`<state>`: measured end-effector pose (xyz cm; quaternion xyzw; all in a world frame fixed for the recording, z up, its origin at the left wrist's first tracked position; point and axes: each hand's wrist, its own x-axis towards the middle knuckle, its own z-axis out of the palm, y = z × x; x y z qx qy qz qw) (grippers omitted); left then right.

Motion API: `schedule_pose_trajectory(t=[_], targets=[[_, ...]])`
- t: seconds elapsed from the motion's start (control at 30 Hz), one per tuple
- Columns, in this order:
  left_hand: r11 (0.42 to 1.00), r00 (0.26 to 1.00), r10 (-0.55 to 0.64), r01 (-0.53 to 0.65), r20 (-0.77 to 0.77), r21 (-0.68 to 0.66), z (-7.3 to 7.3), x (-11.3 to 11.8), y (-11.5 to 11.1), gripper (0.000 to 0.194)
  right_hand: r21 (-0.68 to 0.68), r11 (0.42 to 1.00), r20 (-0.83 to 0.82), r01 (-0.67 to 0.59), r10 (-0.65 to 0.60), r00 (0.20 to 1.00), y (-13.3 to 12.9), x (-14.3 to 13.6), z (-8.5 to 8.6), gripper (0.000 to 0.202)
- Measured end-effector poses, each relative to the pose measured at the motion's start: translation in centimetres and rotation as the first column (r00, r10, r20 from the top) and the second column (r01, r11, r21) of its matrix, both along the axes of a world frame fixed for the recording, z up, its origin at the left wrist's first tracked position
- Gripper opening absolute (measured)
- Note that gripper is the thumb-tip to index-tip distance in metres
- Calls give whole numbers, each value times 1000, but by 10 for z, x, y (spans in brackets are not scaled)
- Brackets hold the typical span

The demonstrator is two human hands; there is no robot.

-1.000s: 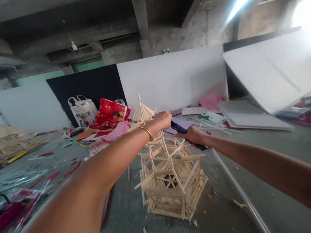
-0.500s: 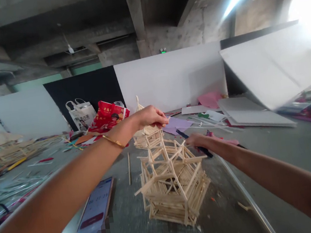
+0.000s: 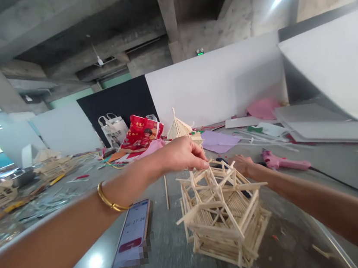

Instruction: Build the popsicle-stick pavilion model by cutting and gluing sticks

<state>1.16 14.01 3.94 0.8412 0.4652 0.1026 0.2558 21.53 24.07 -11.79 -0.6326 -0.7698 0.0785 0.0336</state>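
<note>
A house-like frame of thin wooden sticks (image 3: 220,216) stands on the grey table in front of me. My left hand (image 3: 188,153), with a gold bangle on its wrist, reaches over its top. Thumb and fingers are pinched at the upper end of a thin wooden stick that rises from the frame. My right hand (image 3: 244,164) lies low behind the frame's right side, its fingers smeared and partly hidden. Beside it is a dark, long tool (image 3: 222,161), mostly covered by the sticks, so its kind cannot be made out.
A phone (image 3: 131,237) lies left of the frame, near a loose stick (image 3: 166,192). A pink glue gun (image 3: 283,161) with a black cord rests at right. Behind stand a pointed stick roof (image 3: 178,127), purple paper (image 3: 221,141), white boards (image 3: 324,122) and a red bag (image 3: 142,132).
My left hand has come down from above the frame to its top sticks. The dark tool sits lower behind the frame, with my right hand beside it. The view has turned left.
</note>
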Motion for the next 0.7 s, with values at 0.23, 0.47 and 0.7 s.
schedule_pose_trajectory(t=[0.23, 0.47, 0.7], targets=[[995, 1000, -21, 18, -24, -97, -2, -1, -3, 20, 182, 982, 71, -56, 44, 996, -4, 31, 18, 42], [998, 994, -15, 8, -112, -60, -7, 0, -8, 20, 265, 953, 6, -149, 153, 988, -26, 58, 33, 47], [999, 979, -44, 40, -200, -27, -5, 1, -9, 19, 281, 940, -22, -193, 208, 978, -51, 68, 39, 50]])
